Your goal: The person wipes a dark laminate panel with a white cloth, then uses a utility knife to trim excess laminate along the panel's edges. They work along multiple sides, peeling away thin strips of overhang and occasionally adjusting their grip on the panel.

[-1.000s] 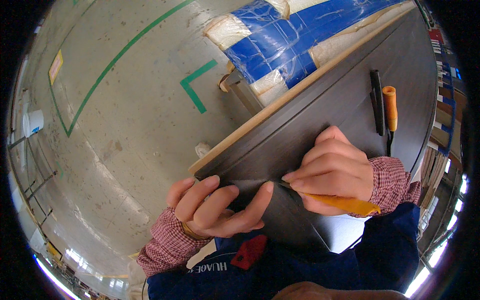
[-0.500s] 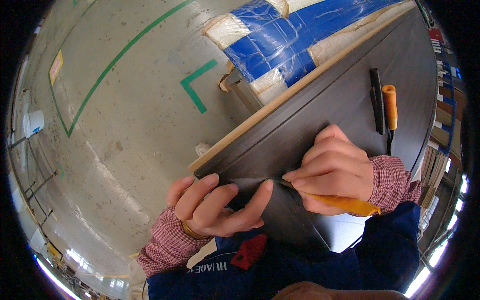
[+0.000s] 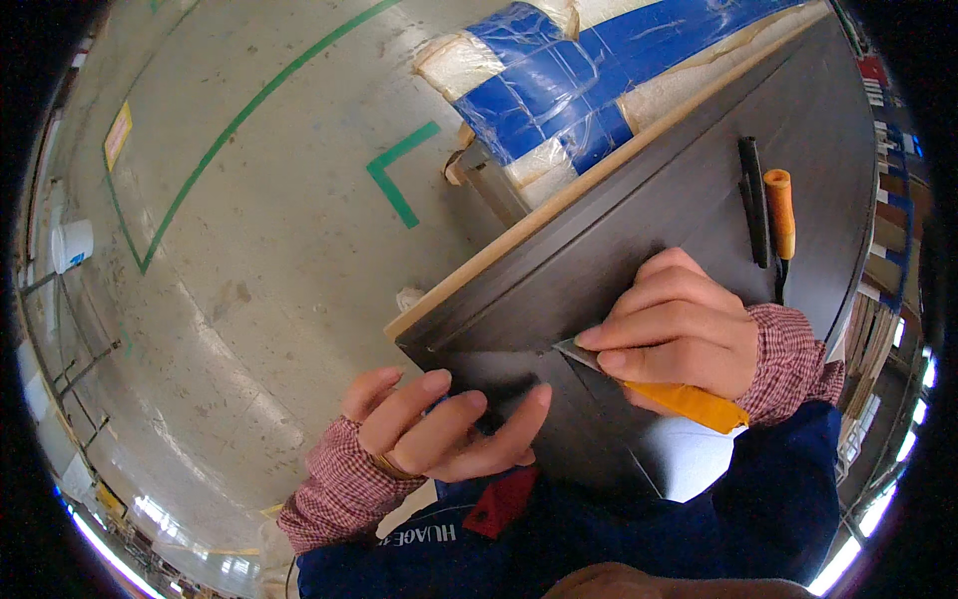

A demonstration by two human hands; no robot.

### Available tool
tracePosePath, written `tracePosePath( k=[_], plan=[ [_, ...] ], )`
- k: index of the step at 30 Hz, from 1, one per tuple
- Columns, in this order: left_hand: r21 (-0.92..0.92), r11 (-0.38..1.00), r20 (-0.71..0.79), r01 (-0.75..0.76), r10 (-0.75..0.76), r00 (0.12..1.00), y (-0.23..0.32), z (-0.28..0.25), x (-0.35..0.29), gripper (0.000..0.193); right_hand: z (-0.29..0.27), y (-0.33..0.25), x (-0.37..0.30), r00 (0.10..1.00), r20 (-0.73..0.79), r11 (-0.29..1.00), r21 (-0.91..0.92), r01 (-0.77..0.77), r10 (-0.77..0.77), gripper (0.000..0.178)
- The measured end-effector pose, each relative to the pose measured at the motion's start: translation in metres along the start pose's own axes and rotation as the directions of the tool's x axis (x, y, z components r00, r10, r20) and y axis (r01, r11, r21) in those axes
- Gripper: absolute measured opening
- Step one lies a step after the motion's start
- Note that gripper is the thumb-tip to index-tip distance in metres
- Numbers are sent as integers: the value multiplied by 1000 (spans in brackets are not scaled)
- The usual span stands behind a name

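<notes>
A dark wood-grain panel point(image 3: 639, 220) with a light wooden edge and mitred seams lies before me. My right hand point(image 3: 689, 324) pinches a knife point(image 3: 697, 403) with a yellow, tape-like handle. Its flat grey blade points left, the tip at or just above the seam near the panel's corner; contact cannot be told. To the left, my left hand point(image 3: 439, 429) is over the panel's near corner, fingers bent and spread apart, holding nothing. Whether its fingertips touch the surface is unclear. Farther up the panel rest a wooden-handled tool point(image 3: 779, 215) with a dark shaft and black sticks point(image 3: 753, 205).
Beyond the panel's far edge are blue-and-white wrapped padding point(image 3: 539, 85) and a metal support point(image 3: 491, 185). Green tape lines point(image 3: 391, 172) mark the grey floor at left. A white bucket point(image 3: 72, 246) stands at the far left, and stacked boards point(image 3: 866, 344) at the right.
The knife has turned so more of its blade and handle show. My right hand has shifted slightly right. The left index finger has drawn back from the blade tip.
</notes>
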State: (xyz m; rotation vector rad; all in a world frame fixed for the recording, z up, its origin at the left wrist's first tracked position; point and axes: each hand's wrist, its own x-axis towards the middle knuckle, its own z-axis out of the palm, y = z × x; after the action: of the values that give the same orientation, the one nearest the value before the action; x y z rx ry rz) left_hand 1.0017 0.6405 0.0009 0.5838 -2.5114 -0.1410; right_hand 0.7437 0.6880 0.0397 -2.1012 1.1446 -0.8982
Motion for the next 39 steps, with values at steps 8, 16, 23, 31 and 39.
tracePosePath(
  k=[8, 16, 23, 31, 39],
  plan=[
    [72, 996, 88, 54, -61, 994, 0, -6, 5, 35, 0, 0, 0, 999, 35, 1000, -5, -25, 25, 25],
    [49, 998, 40, 42, -44, 998, -1, -2, 5, 32, 0, 1, 0, 999, 23, 999, -2, -32, 32, 24],
    [22, 1000, 34, 7, -8, 999, -1, -1, 3, 33, 2, 2, 4, 998, 42, 998, -40, 53, -51, 23],
    [1, 999, -16, 38, -38, 999, 2, 4, -3, 34, 6, 0, 6, 995, 23, 988, -112, 104, -102, 23],
    [-11, 998, -66, 58, -59, 996, 4, 8, -3, 34, 1, -7, 7, 993, 105, 991, -116, 61, -48, 26]
  ],
)
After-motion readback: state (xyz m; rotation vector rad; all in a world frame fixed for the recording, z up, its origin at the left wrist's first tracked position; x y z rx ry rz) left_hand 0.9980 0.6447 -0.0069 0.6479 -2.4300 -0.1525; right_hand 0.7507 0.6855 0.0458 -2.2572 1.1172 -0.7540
